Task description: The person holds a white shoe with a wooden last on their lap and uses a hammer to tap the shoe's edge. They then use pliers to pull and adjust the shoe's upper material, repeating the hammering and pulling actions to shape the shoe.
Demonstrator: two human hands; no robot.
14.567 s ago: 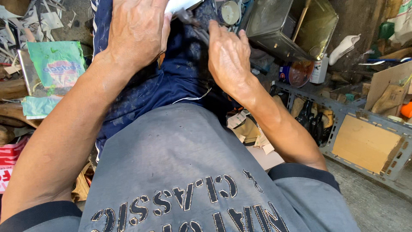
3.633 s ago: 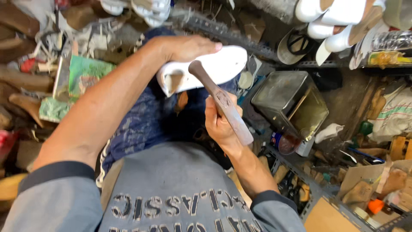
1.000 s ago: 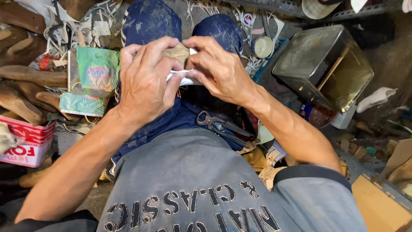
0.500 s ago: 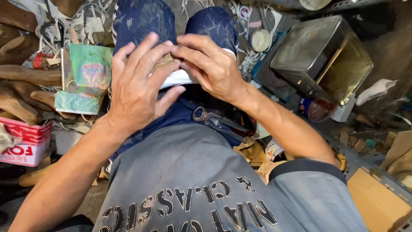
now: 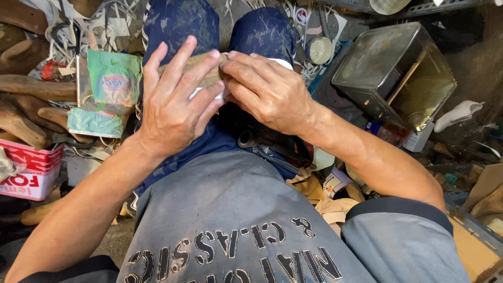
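Grey shirt with stencilled lettering fills the near field; both forearms run from it toward the lap.

Left hand: fingers spread and laid flat over a tan strip, pressing it down onto a white piece that shows only at its edges. Half open, holding by pressure and not by a closed grip.

Right hand: fingers curled, tips pinching the right end of the same strip where it meets the left fingertips. Closed on it.

Location of work: on the lap, between the knees of the blue trousers, just beyond the shirt hem.

Assessment: the strip appears to be in the course of being smoothed onto the white piece. Done well, this calls for steady flat pressure from the left fingers while the right hand keeps the end taut and aligned; slack or skew there would likely leave a wrinkle. How the two pieces sit under the hands cannot be told.

Surroundings: pliers lie in the lap below the right wrist. Green packet on the floor at left. Metal tin at far right, with a stick inside.
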